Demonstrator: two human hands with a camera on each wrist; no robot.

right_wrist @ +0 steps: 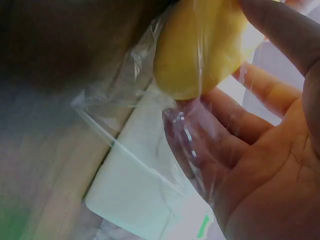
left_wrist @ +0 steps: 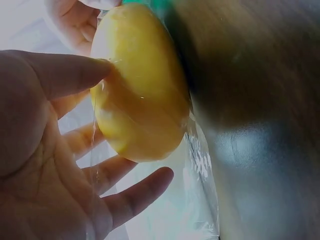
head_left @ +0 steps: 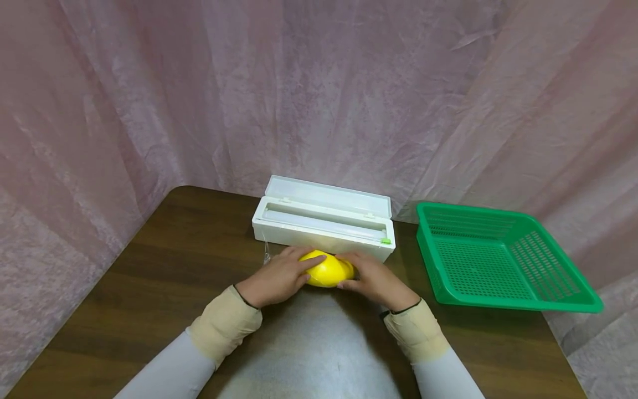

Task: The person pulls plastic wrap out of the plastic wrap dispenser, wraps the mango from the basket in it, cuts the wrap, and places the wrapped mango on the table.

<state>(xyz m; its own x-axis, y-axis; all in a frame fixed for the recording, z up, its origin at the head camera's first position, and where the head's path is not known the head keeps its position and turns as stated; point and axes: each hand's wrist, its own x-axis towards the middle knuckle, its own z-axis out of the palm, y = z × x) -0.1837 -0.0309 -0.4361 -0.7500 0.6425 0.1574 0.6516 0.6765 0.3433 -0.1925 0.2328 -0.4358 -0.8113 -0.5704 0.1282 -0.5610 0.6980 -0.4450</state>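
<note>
While the left hand (head_left: 277,278) and right hand (head_left: 379,278) are gripping a yellow object (head_left: 329,271) from either side, clear film (right_wrist: 137,156) is draping over it. That object is being held just before an open white box (head_left: 319,239) on the tabletop (head_left: 174,266), left of a green basket (head_left: 508,303).

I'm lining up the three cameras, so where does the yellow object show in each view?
Head: the yellow object is below centre, between the left hand and the right hand.
Left wrist: upper half, a little left of centre.
Right wrist: at the top, right of centre, cut off by the top edge.
Shared landmark: the right hand, right of the object in head, top left in left wrist, along the right side in right wrist.
</note>
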